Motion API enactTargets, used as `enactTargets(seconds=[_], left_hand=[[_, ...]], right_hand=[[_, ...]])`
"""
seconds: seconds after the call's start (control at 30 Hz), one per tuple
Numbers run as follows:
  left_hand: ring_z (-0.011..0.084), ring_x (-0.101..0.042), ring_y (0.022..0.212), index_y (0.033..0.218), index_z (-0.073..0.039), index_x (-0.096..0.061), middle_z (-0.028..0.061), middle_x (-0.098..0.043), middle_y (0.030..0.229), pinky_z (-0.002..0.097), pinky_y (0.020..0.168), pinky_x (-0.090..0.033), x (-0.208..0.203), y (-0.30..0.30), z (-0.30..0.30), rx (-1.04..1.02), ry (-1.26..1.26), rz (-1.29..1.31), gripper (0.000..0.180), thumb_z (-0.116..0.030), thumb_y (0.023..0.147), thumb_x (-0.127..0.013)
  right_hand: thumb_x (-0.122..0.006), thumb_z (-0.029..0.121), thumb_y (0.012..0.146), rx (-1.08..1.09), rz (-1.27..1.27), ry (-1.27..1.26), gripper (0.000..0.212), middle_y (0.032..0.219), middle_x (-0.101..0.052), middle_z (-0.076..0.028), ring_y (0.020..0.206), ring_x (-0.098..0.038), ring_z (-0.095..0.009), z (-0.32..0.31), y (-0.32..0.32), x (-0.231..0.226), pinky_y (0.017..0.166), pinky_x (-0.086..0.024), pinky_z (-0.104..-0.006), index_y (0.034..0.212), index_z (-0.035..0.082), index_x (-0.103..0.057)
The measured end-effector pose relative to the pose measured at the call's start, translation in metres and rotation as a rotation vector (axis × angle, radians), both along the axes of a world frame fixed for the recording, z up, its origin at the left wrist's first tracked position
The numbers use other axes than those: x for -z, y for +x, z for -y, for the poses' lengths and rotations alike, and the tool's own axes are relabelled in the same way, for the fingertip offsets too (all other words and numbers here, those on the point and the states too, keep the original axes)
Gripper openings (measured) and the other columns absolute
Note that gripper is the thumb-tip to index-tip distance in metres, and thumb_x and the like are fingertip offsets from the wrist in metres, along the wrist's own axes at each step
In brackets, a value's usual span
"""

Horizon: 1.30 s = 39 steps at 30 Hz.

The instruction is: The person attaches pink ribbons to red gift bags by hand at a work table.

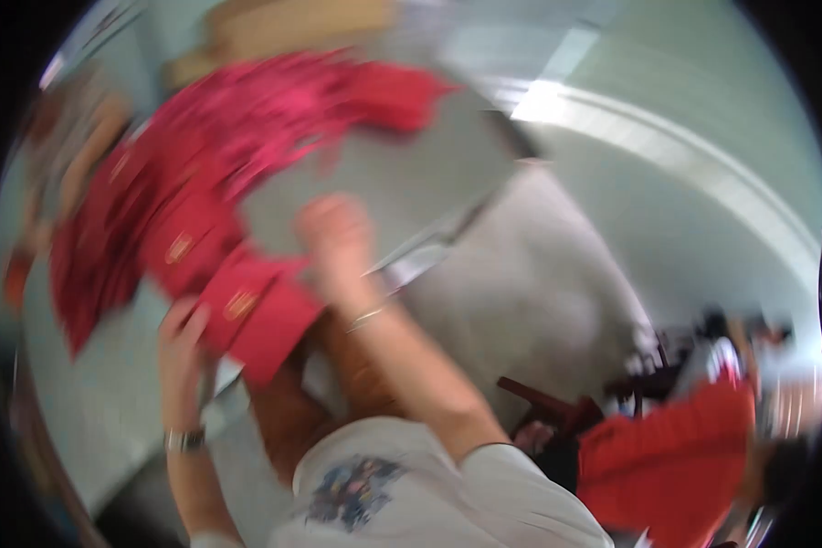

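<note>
Red envelopes [247, 315]: lying at seven o'clock on the grey table [411, 183]. Left hand [184, 333] is pinching their lower edge; right hand [333, 233] is resting above, grip blurred, cannot tell. Squaring edges slowly seems advisable.

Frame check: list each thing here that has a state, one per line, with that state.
Left hand: gripping the edge of a red envelope, watch on the wrist.
Right hand: over the grey table, grip too blurred to tell, bracelet on the wrist.
Red envelopes: many, spread loosely in a heap.
Nearest red envelope: flat, at the left hand.
Grey table: partly covered by envelopes.
</note>
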<state>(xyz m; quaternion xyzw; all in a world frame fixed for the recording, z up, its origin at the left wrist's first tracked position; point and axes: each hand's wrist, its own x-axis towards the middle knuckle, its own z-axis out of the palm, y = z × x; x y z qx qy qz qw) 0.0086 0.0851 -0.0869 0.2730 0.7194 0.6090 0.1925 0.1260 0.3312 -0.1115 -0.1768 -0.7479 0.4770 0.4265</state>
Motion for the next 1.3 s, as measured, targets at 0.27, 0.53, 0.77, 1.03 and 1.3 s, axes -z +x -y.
enactTargets(seconds=[0.27, 0.53, 0.77, 1.03, 1.3], left_hand=[[0.0079, -0.046, 0.047, 0.095, -0.003, -0.065, 0.0004, -0.056, 0.067, 0.0255, 0.036, -0.034, 0.005, 0.002, -0.001, -0.077, -0.086, 0.196, 0.017, -0.018, 0.088, -0.062], [0.012, -0.059, 0.079, 0.102, 0.002, -0.066, 0.0067, -0.066, 0.087, 0.0281, 0.072, -0.049, -0.024, 0.016, 0.001, 0.047, -0.03, 0.219, 0.018, -0.007, 0.087, -0.06], [0.0156, -0.06, 0.085, 0.1, 0.004, -0.065, 0.0117, -0.067, 0.091, 0.0307, 0.078, -0.048, -0.038, 0.021, 0.007, 0.02, -0.208, 0.178, 0.017, -0.005, 0.088, -0.058], [0.0101, -0.053, 0.084, 0.096, 0.003, -0.062, 0.002, -0.06, 0.089, 0.0258, 0.076, -0.045, -0.031, 0.028, 0.012, 0.026, -0.148, 0.028, 0.01, 0.003, 0.089, -0.055], [0.0122, -0.054, 0.084, 0.1, 0.003, -0.061, 0.0046, -0.061, 0.092, 0.0271, 0.076, -0.046, -0.031, 0.037, 0.012, 0.007, -0.11, 0.007, 0.014, 0.005, 0.087, -0.056]], right_hand=[[-0.064, 0.004, 0.09, -0.3, 0.135, -0.03, 0.014, 0.09, -0.068, -0.011, 0.079, -0.064, -0.016, 0.065, 0.01, -0.044, 0.074, -0.051, -0.0274, 0.103, -0.001, -0.064], [-0.068, 0.006, 0.085, -0.327, 0.115, 0.408, 0.009, 0.083, -0.066, -0.013, 0.073, -0.064, -0.031, 0.102, 0.007, -0.036, 0.064, -0.052, -0.0372, 0.092, 0.002, -0.064], [-0.065, 0.008, 0.086, -0.35, 0.155, 0.6, 0.005, 0.074, -0.061, -0.011, 0.066, -0.059, -0.031, 0.103, 0.002, -0.027, 0.061, -0.048, -0.0413, 0.088, 0.004, -0.062], [-0.063, 0.008, 0.088, -0.311, 0.149, 0.596, 0.006, 0.076, -0.062, -0.011, 0.066, -0.06, -0.031, 0.109, 0.001, -0.031, 0.06, -0.049, -0.0409, 0.086, 0.003, -0.061], [-0.063, 0.008, 0.084, -0.33, 0.204, 0.615, 0.006, 0.074, -0.062, -0.012, 0.065, -0.061, -0.031, 0.105, -0.004, -0.035, 0.056, -0.05, -0.0405, 0.082, 0.003, -0.06]])
